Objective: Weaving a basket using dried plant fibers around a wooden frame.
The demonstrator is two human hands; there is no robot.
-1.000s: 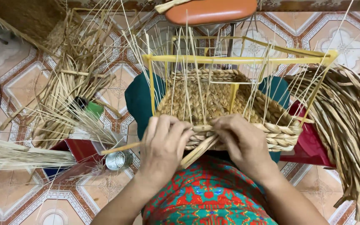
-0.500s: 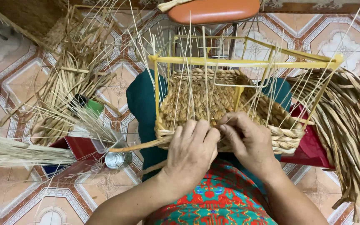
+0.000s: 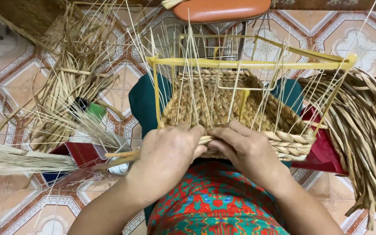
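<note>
A half-woven basket (image 3: 223,104) of braided straw sits on my lap inside a yellow metal frame (image 3: 249,64), with thin pale stakes standing up from its walls. My left hand (image 3: 168,154) and my right hand (image 3: 244,148) meet at the near rim of the basket. Both pinch a flat straw strand (image 3: 122,156) that runs out to the left under my left hand. The fingertips are pressed against the braided rim (image 3: 292,146), and what lies under them is hidden.
A heap of dried straw strands (image 3: 72,82) lies on the tiled floor at the left. A thick bundle of straw (image 3: 366,130) hangs at the right. An orange stool seat (image 3: 223,8) stands beyond the basket. A red low stool (image 3: 81,152) and a green-capped bottle (image 3: 90,109) are at the left.
The view has shifted and the basket sits slightly more to the right. My hands have drawn closer together at the near rim, still working the same strand.
</note>
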